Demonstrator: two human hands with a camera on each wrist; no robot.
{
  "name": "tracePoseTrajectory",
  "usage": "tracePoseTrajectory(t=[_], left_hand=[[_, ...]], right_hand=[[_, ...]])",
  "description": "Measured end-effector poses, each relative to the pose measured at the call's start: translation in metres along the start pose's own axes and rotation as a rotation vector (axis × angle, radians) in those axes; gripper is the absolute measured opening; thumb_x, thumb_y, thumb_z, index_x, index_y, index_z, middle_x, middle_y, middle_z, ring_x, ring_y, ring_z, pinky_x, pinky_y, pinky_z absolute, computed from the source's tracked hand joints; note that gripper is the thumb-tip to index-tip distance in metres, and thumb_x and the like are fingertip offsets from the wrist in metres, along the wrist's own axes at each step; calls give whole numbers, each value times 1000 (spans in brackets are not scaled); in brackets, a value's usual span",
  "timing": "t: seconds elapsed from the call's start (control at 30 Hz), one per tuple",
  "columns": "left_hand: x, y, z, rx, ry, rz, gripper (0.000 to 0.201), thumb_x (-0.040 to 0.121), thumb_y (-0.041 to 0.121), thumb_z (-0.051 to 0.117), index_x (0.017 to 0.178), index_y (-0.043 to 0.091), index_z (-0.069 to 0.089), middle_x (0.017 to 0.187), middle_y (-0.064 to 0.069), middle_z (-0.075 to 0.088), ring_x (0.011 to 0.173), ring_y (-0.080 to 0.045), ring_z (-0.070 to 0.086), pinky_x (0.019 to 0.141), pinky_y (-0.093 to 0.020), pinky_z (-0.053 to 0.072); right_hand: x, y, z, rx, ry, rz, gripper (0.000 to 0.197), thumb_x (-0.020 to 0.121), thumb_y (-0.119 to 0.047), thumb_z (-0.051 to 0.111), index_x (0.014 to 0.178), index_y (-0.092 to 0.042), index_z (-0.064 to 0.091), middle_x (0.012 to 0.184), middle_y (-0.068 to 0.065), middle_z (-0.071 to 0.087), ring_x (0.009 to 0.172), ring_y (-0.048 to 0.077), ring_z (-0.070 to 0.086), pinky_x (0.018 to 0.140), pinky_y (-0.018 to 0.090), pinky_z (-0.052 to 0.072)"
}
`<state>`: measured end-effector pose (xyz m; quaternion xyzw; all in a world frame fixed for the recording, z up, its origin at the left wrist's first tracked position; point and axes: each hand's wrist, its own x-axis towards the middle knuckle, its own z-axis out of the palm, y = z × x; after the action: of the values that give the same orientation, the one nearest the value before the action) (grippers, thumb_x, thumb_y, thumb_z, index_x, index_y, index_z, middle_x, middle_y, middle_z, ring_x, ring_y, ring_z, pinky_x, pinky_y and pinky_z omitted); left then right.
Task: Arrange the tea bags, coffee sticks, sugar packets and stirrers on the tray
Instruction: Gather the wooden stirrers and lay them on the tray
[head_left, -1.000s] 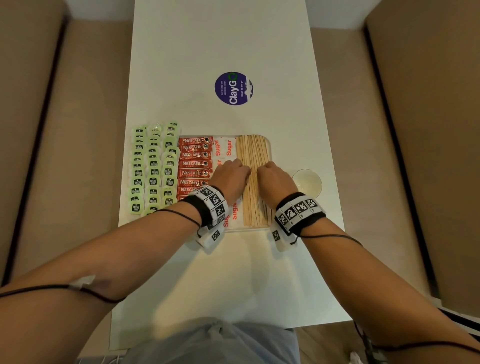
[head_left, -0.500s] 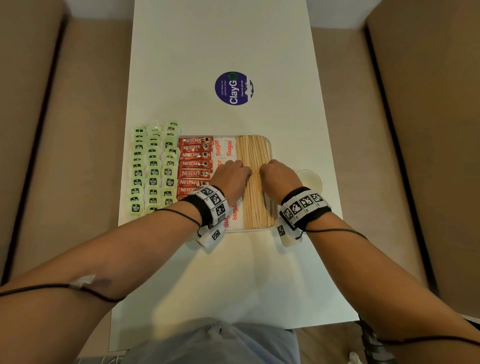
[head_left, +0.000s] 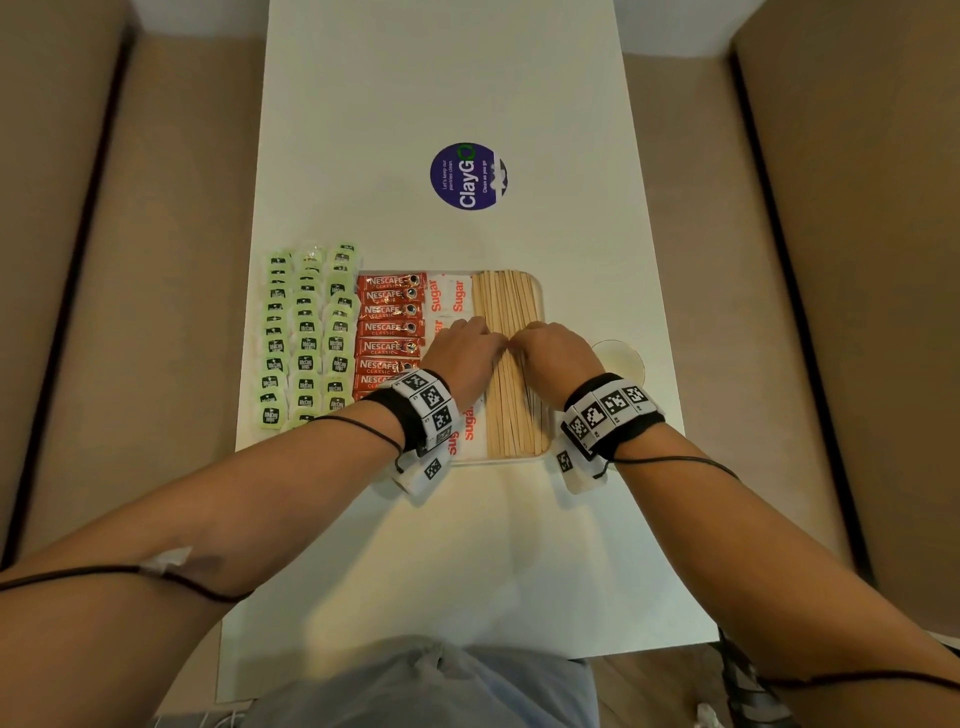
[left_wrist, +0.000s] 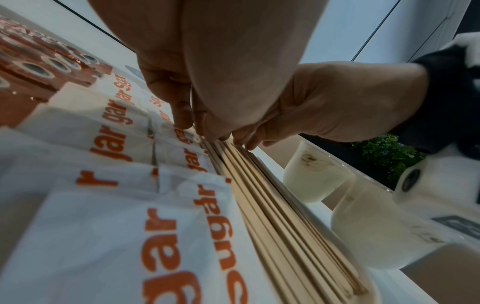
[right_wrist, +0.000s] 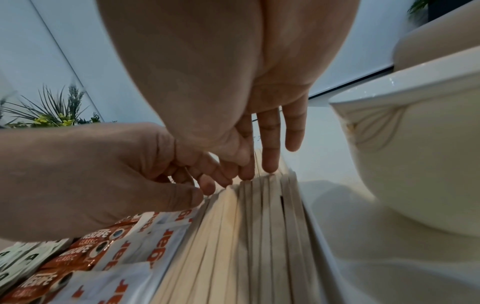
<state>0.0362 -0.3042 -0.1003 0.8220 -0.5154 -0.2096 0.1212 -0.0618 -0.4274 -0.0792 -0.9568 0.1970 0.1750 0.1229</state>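
Over the wooden stirrers (head_left: 511, 364) at the right side of the tray (head_left: 542, 296), we have drawn our right hand (head_left: 553, 358) in until it meets our left hand (head_left: 467, 358), fingertips of both pressing the sticks, gripping none; the row looks nearly squared. Sugar packets (head_left: 449, 299) beneath our left hand stay hidden.

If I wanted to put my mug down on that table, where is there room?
Bare tabletop lies beyond the round purple sticker, and more lies between the tray and the person. It is crowded on the tray, where stirrers, sugar packets and coffee sticks fill it, with tea bags left and a cup right.
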Motion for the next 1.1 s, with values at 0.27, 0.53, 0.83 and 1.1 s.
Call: tracePoseTrajectory(t=[0.27, 0.53, 0.83, 1.1], left_hand=[[-2, 1, -2, -5, -18, 4, 36, 99, 12, 46, 132, 20, 59, 111, -8, 55, 101, -28, 52, 79, -34, 34], [-5, 3, -4, 0, 8, -6, 34, 98, 11, 48, 129, 18, 59, 113, -9, 56, 103, -27, 51, 81, -34, 37], [-32, -18, -11, -97, 114, -77, 33, 98, 17, 57, 130, 20, 59, 123, -3, 61, 113, -24, 54, 95, -37, 46], [-94, -57, -30, -137, 223, -189, 32, 95, 25, 60, 127, 18, 61, 117, -2, 62, 108, -23, 56, 94, -40, 49]], right_hand=[[-3, 3, -3, 51, 0, 32, 19, 96, -9, 56, 103, -18, 71, 94, 0, 64, 83, 21, 62, 80, 37, 56], [-8, 3, -6, 128, 38, 53, 21, 99, -13, 53, 108, -19, 72, 99, 0, 66, 89, 22, 63, 83, 39, 56], [-39, -4, -21, 402, 142, 119, 30, 102, -21, 52, 129, -17, 65, 130, 1, 62, 116, 20, 59, 100, 34, 48], [-80, -20, 4, 532, 178, 138, 30, 101, -21, 57, 129, -17, 65, 135, 1, 60, 120, 18, 58, 102, 29, 45]])
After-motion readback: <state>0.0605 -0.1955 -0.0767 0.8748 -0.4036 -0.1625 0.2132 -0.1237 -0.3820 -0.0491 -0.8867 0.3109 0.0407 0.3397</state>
